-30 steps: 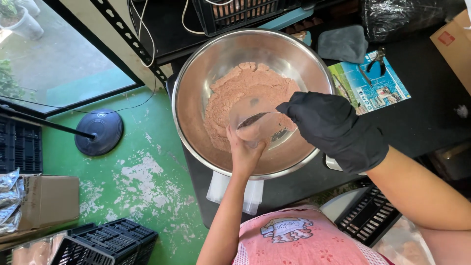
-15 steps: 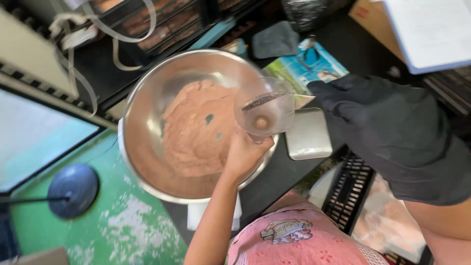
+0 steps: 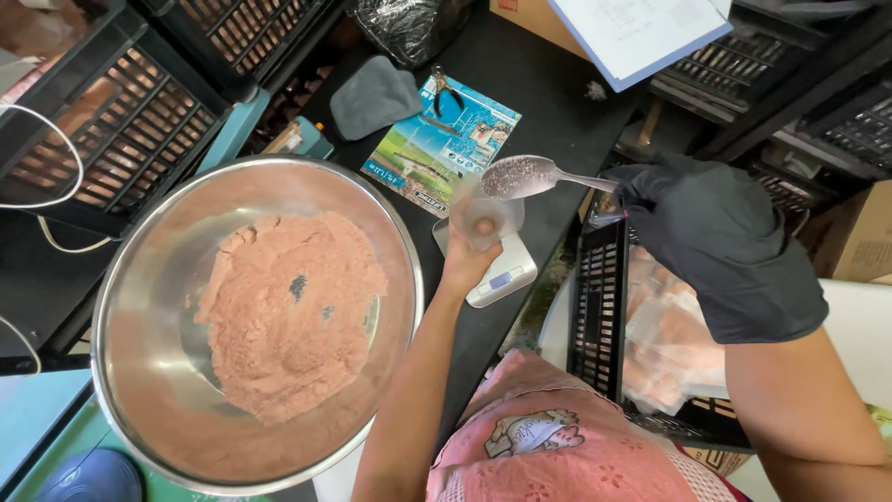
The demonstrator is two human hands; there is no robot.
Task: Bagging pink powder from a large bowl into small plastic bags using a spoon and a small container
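Observation:
My bare left hand (image 3: 467, 263) holds a small clear plastic bag (image 3: 487, 220) over a small white scale (image 3: 497, 274). My right hand (image 3: 715, 244), in a black glove, holds a metal spoon (image 3: 528, 176) dusted with powder just above the bag's mouth. A large steel bowl (image 3: 139, 297) with a heap of pinkish-brown powder (image 3: 283, 311) stands to the left on the black table.
A printed leaflet (image 3: 444, 147) with pliers on it and a grey cloth (image 3: 373, 98) lie beyond the scale. A black crate (image 3: 604, 307) holds filled clear bags at the right. More black crates (image 3: 121, 102) stand at the back left, papers (image 3: 632, 28) at the top.
The view has swung right. My left hand has carried the bag from over the bowl to above the scale, and my gloved hand has brought the spoon out of the bag.

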